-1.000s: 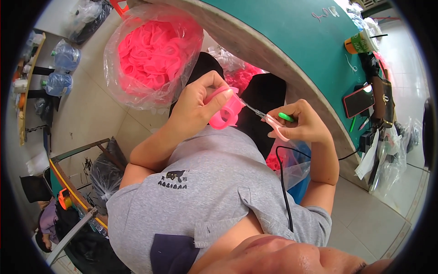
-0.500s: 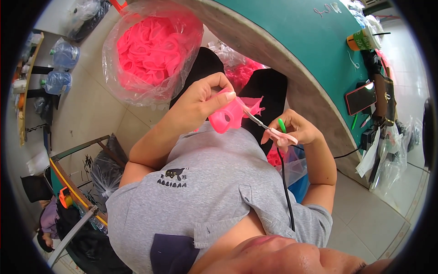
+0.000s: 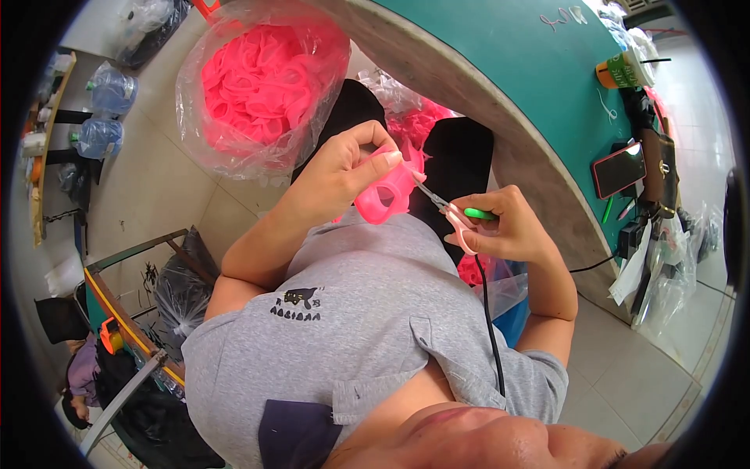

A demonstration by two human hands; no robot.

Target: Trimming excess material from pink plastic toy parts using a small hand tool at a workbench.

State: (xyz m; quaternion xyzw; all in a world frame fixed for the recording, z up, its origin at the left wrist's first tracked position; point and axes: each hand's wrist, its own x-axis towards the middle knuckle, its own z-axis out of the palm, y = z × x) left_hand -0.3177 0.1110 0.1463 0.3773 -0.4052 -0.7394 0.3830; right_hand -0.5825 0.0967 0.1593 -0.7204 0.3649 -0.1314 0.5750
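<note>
My left hand (image 3: 355,168) pinches a bright pink piece of soft plastic or rubber-like sheet (image 3: 376,205), which has a round hole in it and hangs in front of my shirt. In my right hand (image 3: 504,225) is a pair of scissors (image 3: 462,227) with light pink and green handles. Their blade tips reach the right edge of the pink piece, close to my left thumb. Fingers hide part of the piece, so I cannot tell exactly where the blades meet it.
A clear plastic bag (image 3: 266,86) full of similar pink pieces stands on the floor at the left. More pink pieces (image 3: 414,125) lie beyond my knees. On the green table (image 3: 500,62) are a paper cup (image 3: 621,70) and a phone (image 3: 619,170). A black cable (image 3: 486,313) hangs beside my right forearm.
The scissors have turned in my right hand, their handles now spread further apart. The pink piece has shifted and its hole looks wider; its ragged right part no longer sticks out as far.
</note>
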